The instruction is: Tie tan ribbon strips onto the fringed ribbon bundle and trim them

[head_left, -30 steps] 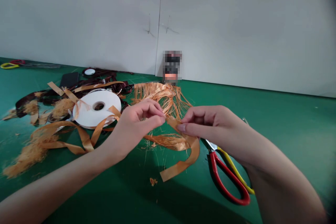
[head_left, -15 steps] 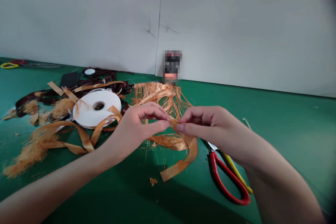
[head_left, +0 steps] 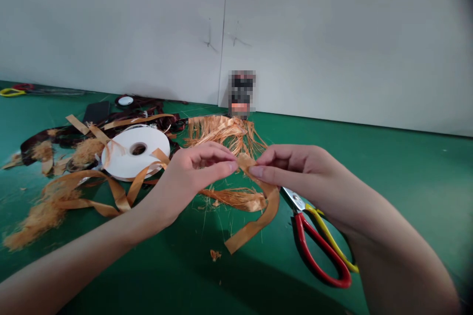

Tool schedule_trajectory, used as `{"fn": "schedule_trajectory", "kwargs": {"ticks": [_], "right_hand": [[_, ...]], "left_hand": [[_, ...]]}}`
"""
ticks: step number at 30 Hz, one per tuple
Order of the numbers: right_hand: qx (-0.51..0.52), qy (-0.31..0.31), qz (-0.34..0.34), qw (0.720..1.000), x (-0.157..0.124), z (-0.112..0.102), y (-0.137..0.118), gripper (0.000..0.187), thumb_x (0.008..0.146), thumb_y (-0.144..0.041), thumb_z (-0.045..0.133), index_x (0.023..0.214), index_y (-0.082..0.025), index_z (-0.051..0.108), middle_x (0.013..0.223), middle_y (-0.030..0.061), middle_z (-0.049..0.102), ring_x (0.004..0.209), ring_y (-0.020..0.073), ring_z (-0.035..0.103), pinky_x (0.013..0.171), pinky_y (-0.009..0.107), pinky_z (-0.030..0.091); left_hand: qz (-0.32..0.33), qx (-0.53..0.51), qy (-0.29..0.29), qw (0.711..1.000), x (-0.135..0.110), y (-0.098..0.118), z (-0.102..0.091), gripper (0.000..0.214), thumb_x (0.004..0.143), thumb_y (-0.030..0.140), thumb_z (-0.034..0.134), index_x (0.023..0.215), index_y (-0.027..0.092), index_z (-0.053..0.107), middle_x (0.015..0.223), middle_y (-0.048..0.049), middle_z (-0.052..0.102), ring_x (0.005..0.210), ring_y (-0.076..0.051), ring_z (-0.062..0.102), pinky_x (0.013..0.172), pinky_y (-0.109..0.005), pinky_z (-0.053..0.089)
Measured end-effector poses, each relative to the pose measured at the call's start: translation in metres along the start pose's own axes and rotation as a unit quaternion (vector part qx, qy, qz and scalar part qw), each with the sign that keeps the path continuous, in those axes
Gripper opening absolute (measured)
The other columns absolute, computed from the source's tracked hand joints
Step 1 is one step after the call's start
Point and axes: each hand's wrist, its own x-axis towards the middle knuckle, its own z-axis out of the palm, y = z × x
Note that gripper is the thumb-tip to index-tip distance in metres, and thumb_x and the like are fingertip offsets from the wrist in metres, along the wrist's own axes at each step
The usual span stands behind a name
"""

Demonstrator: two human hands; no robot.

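A gold-tan ribbon runs up from the table to my hands, its loose cut end lying toward me. My right hand pinches it between thumb and fingertips. My left hand is closed in a pinch at the ribbon's upper end, thumb against fingers. Beneath lies a bundle of frayed golden strands. Behind my fingers spreads a fringe of shredded ribbon. Scissors with one red and one yellow handle lie by my right wrist, their blade tips hidden under the hand.
On the left lies a white ribbon spool with loose tan ribbon. Fluffy thread clumps, dark ribbon and a black flat object are around it. More scissors lie far left. A white wall closes off the back.
My right hand has shifted slightly right, opening a small gap between the hands. More of the ribbon's upper end and the scissors' pivot now show.
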Motion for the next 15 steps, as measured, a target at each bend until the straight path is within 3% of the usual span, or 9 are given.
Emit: {"fn": "schedule_trajectory", "kwargs": {"ticks": [10,15], "right_hand": [[0.010,0.004,-0.001,1.000,-0.0006,-0.0010,0.0007,0.016,0.077,-0.029,0.072,0.070,-0.016,0.066,0.063,-0.0036,0.058,0.059,0.0069,0.047,0.056,0.022,0.036],[-0.004,-0.011,0.011,1.000,-0.0018,0.0004,-0.0010,0.015,0.079,-0.029,0.069,0.069,-0.018,0.065,0.063,-0.0036,0.057,0.060,0.0078,0.047,0.056,0.023,0.036]], "left_hand": [[0.021,0.013,0.060,0.998,0.0014,0.0004,-0.0003,0.012,0.084,0.032,0.067,0.076,0.025,0.073,0.092,0.0009,0.066,0.088,-0.015,0.057,0.074,-0.026,0.044],[0.049,0.038,0.027,0.998,-0.0010,0.0018,0.0019,0.009,0.082,0.035,0.071,0.082,0.027,0.074,0.100,0.0010,0.065,0.093,-0.016,0.058,0.077,-0.027,0.044]]}}
